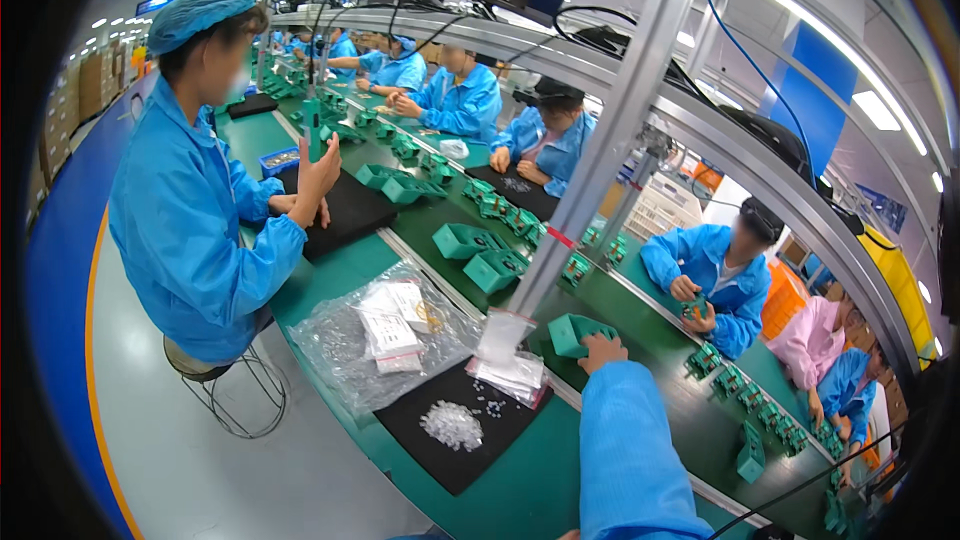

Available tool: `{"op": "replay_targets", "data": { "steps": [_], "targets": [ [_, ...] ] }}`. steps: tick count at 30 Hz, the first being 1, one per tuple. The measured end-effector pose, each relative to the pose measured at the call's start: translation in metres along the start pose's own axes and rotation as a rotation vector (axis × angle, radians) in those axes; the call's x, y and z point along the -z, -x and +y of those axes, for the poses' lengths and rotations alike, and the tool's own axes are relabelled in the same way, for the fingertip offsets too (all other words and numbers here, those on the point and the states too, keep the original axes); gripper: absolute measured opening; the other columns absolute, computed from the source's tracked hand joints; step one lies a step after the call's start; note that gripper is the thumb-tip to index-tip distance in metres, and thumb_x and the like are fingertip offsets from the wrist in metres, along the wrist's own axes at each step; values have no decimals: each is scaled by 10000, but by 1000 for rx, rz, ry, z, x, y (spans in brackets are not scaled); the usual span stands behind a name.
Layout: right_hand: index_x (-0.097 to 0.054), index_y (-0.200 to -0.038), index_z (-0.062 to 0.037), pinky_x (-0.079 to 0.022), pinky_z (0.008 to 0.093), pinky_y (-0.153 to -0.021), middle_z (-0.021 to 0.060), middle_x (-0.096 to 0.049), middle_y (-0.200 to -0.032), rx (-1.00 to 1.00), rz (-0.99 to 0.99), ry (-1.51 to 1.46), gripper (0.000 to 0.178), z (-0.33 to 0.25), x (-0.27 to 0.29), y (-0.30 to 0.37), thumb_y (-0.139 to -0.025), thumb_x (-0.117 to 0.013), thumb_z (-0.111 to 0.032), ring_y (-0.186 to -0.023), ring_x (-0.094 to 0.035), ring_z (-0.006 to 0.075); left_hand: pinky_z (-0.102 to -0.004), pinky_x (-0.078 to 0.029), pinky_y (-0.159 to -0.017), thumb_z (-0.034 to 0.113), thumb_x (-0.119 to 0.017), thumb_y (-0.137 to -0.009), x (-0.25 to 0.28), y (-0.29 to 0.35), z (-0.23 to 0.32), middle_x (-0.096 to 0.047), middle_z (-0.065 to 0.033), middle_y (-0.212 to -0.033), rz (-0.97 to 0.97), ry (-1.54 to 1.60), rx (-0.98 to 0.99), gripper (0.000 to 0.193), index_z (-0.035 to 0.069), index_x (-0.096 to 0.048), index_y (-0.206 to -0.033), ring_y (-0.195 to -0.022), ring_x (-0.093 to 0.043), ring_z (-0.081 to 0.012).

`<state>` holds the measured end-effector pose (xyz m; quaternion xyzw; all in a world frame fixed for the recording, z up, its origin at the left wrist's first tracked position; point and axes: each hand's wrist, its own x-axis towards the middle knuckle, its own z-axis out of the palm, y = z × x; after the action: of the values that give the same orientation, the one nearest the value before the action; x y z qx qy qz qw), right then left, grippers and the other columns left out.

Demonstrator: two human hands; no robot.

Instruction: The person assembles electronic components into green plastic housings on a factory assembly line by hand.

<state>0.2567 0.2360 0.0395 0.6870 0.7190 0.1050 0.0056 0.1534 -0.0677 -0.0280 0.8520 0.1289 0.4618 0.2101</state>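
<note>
My right arm, in a blue sleeve, reaches forward over the green conveyor belt. At its end my right hand [604, 351] grips the near right edge of a green plastic housing [568, 334], an open box-like shell. Its fingertips are partly hidden by the shell's wall. Of my left hand [571, 535] only a sliver of skin shows at the lower edge, so its fingers are out of sight. Left of my sleeve lies a black mat [440, 460] with a heap of small clear plastic pieces [452, 426] and several tiny loose ones. Zip bags [508, 365] rest on its far corner.
A large clear plastic bag [340, 360] with white labelled packets lies beyond the mat. An aluminium post [610, 120] rises behind the housing. More green housings [495, 268] and green assemblies [745, 395] line the belt. Co-workers in blue [200, 210] work on both sides.
</note>
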Motion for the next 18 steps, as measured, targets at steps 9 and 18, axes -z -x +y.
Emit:
{"op": "replay_targets", "data": {
  "steps": [9,18],
  "targets": [
    [-563,-786,-53,-451,443,-621,129,-599,-775,244,356,-153,129,23,18,35,-757,-539,-176,-711,-585,310,-407,-333,-926,158,-467,-761,-5,4,-6,-491,-85,-1152,-243,-235,-33,263,93,-553,-1001,-1095,-430,-287],
    [-577,-775,76,-467,468,-745,300,-580,-845,-131,-35,-596,218,-27,38,143,-686,-560,-122,-819,-572,431,-361,-336,-974,185,-470,-808,-42,17,-19,-480,-121,-1176,-334,159,103,350,70,-514,-1136,-1091,-449,-264]
  ]
}}
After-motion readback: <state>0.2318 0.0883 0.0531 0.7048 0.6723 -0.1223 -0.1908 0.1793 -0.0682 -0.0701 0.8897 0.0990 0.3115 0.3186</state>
